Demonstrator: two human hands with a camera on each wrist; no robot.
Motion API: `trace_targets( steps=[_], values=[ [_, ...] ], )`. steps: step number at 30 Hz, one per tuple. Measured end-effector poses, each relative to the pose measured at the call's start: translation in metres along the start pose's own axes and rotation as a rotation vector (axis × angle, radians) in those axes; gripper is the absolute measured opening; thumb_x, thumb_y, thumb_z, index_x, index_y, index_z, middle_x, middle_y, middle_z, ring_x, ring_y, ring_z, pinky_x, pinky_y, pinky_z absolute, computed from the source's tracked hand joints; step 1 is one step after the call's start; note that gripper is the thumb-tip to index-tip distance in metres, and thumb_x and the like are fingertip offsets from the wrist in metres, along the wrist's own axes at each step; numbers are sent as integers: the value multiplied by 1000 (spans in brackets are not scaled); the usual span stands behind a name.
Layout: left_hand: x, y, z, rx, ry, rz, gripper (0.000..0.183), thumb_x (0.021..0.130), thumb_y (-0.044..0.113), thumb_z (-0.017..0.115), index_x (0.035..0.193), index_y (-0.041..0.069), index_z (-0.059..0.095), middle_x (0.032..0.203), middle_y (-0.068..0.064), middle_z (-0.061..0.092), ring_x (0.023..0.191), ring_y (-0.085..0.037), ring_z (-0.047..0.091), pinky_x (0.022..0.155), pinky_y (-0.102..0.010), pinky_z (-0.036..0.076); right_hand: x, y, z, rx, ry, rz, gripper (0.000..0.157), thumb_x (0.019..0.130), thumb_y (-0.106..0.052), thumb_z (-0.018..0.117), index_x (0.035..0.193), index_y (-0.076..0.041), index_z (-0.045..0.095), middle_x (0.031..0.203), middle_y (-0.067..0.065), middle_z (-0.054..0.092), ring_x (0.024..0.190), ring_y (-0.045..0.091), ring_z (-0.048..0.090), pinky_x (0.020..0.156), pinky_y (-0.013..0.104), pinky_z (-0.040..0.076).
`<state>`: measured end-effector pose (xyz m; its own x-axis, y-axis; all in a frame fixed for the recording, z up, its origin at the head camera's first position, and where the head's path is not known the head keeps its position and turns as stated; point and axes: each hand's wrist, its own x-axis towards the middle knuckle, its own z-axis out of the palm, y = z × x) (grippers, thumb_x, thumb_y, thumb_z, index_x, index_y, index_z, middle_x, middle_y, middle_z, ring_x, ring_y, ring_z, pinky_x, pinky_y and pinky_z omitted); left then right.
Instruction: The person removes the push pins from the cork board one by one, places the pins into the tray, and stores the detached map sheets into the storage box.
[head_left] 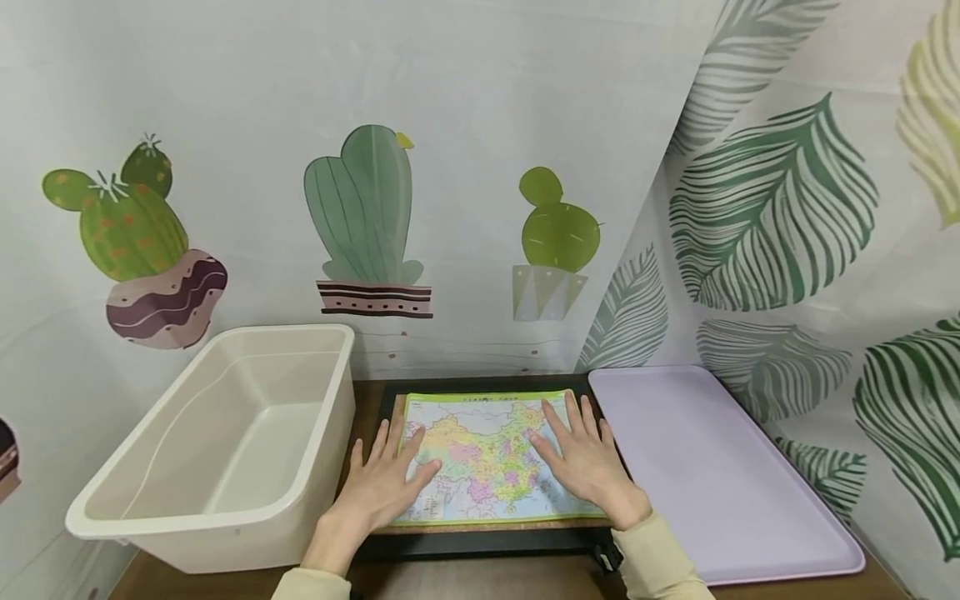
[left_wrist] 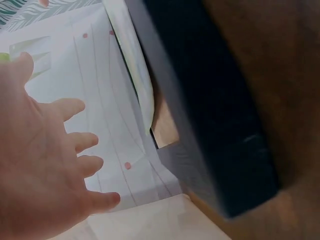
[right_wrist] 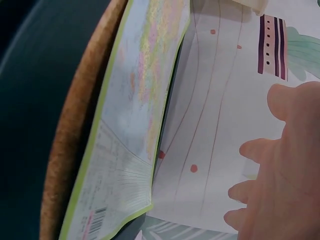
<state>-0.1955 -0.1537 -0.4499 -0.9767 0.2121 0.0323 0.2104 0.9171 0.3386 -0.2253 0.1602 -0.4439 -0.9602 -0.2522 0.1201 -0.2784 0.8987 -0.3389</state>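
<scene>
A colourful map sheet [head_left: 480,458] with a green border lies on a thin brown board [right_wrist: 75,130]. Under both is a black stand [head_left: 480,544]. My left hand [head_left: 378,487] is over the map's left edge, fingers spread and straight. Over the right edge is my right hand [head_left: 588,462], spread in the same way. Both wrist views show a gap between the hand and the sheet, and neither hand holds anything. In the right wrist view a barcode shows at one corner of the map.
A deep cream-coloured bin [head_left: 288,500] stands left of the stand. To the right lies a flat lilac tray [head_left: 720,475]. A wall cloth printed with cacti and leaves [head_left: 465,208] hangs behind the brown table [head_left: 480,579].
</scene>
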Motion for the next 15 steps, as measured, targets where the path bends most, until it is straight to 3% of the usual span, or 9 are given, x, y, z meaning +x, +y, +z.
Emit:
trace_targets(
  steps=[9,15],
  values=[
    [-9,-2,3,13,-37,5,80,95,72,26,154,19,33,162,-15,10,148,-35,1,109,-69,0,6,-1,6,-20,-12,-78,71,100,-61,32,156,-18,26,161,20,5,146,39,-4,110,69,6],
    [-15,-4,6,12,-79,-18,82,94,74,26,154,20,34,161,-16,14,148,-37,5,109,-70,4,10,-5,10,-57,-9,-124,64,102,-53,40,155,-18,31,160,21,11,147,41,2,111,67,7]
  ],
)
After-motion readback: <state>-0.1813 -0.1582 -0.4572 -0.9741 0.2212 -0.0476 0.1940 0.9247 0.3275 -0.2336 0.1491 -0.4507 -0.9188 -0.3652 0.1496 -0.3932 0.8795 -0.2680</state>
